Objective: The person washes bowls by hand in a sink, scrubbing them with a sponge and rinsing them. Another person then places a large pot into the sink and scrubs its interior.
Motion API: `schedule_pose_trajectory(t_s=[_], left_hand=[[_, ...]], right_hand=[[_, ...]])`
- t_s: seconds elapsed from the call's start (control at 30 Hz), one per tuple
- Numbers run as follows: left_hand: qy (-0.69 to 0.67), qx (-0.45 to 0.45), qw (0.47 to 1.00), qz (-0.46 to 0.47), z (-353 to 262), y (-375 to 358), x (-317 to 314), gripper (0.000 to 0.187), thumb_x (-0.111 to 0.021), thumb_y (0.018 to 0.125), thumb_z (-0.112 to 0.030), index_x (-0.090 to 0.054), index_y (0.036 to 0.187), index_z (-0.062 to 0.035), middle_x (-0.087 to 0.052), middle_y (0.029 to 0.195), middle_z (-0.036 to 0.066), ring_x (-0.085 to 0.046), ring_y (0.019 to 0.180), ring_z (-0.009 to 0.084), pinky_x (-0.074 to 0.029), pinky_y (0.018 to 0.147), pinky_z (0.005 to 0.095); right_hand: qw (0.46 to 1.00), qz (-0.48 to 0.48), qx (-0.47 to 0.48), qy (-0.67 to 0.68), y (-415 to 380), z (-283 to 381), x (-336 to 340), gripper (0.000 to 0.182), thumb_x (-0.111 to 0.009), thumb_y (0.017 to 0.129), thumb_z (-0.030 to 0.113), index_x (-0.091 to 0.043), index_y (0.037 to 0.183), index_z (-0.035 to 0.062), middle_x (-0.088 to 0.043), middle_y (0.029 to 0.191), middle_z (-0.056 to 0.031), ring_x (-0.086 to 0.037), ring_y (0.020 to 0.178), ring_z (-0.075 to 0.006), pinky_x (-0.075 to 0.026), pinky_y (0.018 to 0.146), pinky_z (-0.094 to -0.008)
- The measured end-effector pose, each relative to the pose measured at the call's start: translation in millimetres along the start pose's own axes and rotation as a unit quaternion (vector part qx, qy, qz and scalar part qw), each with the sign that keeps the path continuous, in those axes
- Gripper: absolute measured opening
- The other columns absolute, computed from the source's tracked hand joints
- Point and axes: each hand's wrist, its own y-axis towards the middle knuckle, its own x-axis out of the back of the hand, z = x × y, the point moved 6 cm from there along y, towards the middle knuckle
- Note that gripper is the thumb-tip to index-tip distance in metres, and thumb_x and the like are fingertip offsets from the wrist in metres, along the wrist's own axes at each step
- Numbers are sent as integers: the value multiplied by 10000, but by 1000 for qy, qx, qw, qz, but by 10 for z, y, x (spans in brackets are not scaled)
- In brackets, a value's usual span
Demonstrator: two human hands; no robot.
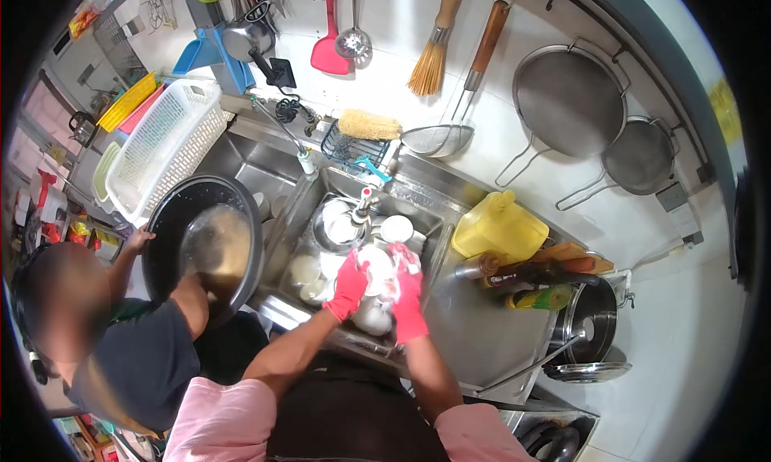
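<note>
Both my hands wear red rubber gloves and work over the sink basin. My left hand is closed on the left edge of a white bowl. On the bowl's right side, my right hand has bent fingers covered in white suds; whatever they hold is hidden. Below the hands lies another white round dish. White cups and a metal bowl crowd the basin around the faucet head.
At left, a co-worker tilts a large black tub of cloudy water. A white basket stands behind it. The right counter holds a yellow jug, bottles and a black pot. Strainers hang on the wall.
</note>
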Motion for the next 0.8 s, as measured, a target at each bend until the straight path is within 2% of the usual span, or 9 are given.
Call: schedule_pose_trajectory(t_s=[0.1, 0.2, 0.23, 0.27, 0.33, 0.37, 0.57, 0.73, 0.8], left_hand=[[-131, 4, 988, 86, 16, -48, -129, 359, -607, 928, -107, -559, 1258, 23, -663, 1134, 170, -654, 1003, 260, -526, 870, 345], [-464, 187, 829, 250, -46, -149, -262, 318, -583, 949, -130, -567, 1246, -20, -664, 1109, 114, -647, 975, 219, -533, 866, 344], [-529, 217, 763, 302, -164, -200, -282, 308, -573, 954, -137, -566, 1245, -35, -663, 1105, 96, -648, 953, 205, -537, 857, 347], [-532, 234, 754, 306, -247, -210, -274, 289, -565, 958, -146, -577, 1223, -31, -666, 1076, 94, -649, 932, 203, -540, 840, 346], [-538, 268, 735, 314, -330, -216, -280, 261, -551, 964, -164, -601, 1179, -24, -673, 1018, 91, -653, 891, 198, -547, 807, 344], [-431, 182, 784, 408, 234, -137, -319, 241, -477, 994, -159, -577, 1185, -51, -667, 981, 78, -657, 858, 172, -557, 689, 327], [-531, 345, 698, 334, 553, -146, -431, 179, -491, 996, -179, -621, 1061, -76, -645, 844, 52, -609, 637, 136, -524, 553, 279], [-479, 385, 719, 325, -15, -310, -193, 174, -506, 995, -190, -618, 1052, -70, -630, 796, 37, -563, 536, 115, -480, 458, 250], [-452, 391, 741, 307, -299, -344, -54, 174, -512, 995, -195, -617, 1048, -67, -623, 777, 31, -545, 495, 107, -463, 420, 238]], right_hand=[[975, 192, -43, 102, 92, 245, -171, 387, -570, 948, 138, -533, 1300, -19, -617, 1250, -138, -610, 1139, -239, -445, 1047, -356], [975, 149, -125, 109, 67, 121, -236, 421, -564, 950, 165, -513, 1334, 0, -579, 1311, -139, -559, 1218, -236, -410, 1079, -370], [982, 181, -51, -5, -2, 143, -234, 434, -550, 968, 171, -484, 1365, 10, -542, 1355, -130, -516, 1260, -226, -400, 1082, -361], [973, 196, 27, -117, -80, 170, -232, 448, -535, 985, 177, -455, 1397, 19, -504, 1400, -121, -474, 1302, -215, -391, 1084, -352], [995, 68, -77, 21, -209, -42, -184, 454, -504, 1005, 154, -417, 1430, 22, -473, 1429, -112, -441, 1327, -204, -379, 1089, -335], [993, 37, -107, 21, -295, 45, -225, 496, -494, 1008, 132, -353, 1470, 20, -481, 1423, -113, -454, 1313, -204, -372, 1087, -325], [990, 109, -89, 28, -367, 423, -511, 605, -478, 997, 78, -211, 1540, 69, -414, 1495, -139, -398, 1368, -251, -315, 1139, -363], [978, 188, -76, 54, -209, 427, -373, 620, -488, 999, 72, -210, 1552, 105, -381, 1522, -150, -388, 1378, -237, -330, 1127, -344], [986, 145, -79, -31, -131, 230, -145, 560, -496, 993, 77, -293, 1514, 99, -538, 1352, -164, -543, 1216, -269, -446, 1027, -359]])
